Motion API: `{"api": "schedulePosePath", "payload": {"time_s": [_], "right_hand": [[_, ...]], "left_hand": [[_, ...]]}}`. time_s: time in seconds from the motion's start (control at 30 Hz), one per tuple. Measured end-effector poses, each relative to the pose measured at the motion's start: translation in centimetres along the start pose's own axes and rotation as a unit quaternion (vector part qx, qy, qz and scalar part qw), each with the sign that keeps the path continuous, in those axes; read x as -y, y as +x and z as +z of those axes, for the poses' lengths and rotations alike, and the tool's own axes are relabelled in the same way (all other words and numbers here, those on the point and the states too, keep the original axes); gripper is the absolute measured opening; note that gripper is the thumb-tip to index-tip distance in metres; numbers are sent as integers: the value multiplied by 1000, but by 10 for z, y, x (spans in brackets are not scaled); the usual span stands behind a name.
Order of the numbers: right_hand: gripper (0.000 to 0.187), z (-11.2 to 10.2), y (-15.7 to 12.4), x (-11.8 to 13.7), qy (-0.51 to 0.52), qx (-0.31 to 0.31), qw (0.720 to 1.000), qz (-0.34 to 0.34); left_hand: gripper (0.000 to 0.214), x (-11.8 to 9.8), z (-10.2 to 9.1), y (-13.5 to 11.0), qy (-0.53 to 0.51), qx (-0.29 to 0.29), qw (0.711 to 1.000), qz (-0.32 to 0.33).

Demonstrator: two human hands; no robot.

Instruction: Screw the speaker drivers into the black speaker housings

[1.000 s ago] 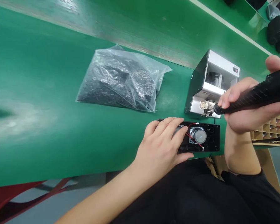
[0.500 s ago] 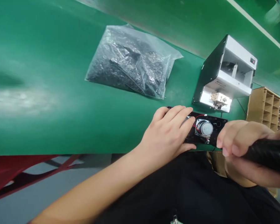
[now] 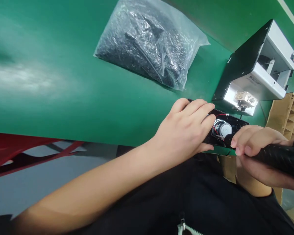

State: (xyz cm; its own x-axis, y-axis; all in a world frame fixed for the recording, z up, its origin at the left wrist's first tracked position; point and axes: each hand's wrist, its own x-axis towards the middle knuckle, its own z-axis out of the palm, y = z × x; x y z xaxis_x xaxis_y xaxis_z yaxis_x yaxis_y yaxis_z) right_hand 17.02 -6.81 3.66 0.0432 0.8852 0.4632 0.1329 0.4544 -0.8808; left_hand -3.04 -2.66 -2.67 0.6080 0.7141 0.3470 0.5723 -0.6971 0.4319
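Note:
My left hand is closed over the left part of a black plastic panel, with the thumb along its near edge and the fingers across the far one. Set into the panel is a round speaker with a silver back, and thin red wires run beside it. My right hand grips a black electric screwdriver. Its nose points left, at the speaker's near right corner; the bit's tip cannot be made out. My left hand hides the panel's left end.
Beyond the panel lies a clear plastic bag full of small black parts. A silver and black machine stands at the far right, with a cardboard divider box beside it. The green table ends close to my body.
The view has shifted, so the bag and machine appear larger and moved. The screwdriver's nose now shows at the speaker's corner, farther left over the panel. My left hand keeps its hold.

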Motion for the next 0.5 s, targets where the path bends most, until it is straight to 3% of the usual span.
{"api": "schedulePosePath", "payload": {"time_s": [0.1, 0.23, 0.37, 0.5], "right_hand": [[43, 9, -2, -8, 2, -39, 999, -24], [40, 11, 5, -6, -35, -18, 999, -26], [55, 15, 10, -10, -22, -48, 997, -53], [72, 16, 3, -18, 40, -40, 995, -83]], "left_hand": [[51, -1, 0, 0, -2, 2, 1000, -1], [44, -1, 1, -1, -5, 7, 1000, -4], [44, -1, 1, -1, -1, 2, 1000, -1], [49, -1, 1, -1, 5, -2, 1000, 1]]}}
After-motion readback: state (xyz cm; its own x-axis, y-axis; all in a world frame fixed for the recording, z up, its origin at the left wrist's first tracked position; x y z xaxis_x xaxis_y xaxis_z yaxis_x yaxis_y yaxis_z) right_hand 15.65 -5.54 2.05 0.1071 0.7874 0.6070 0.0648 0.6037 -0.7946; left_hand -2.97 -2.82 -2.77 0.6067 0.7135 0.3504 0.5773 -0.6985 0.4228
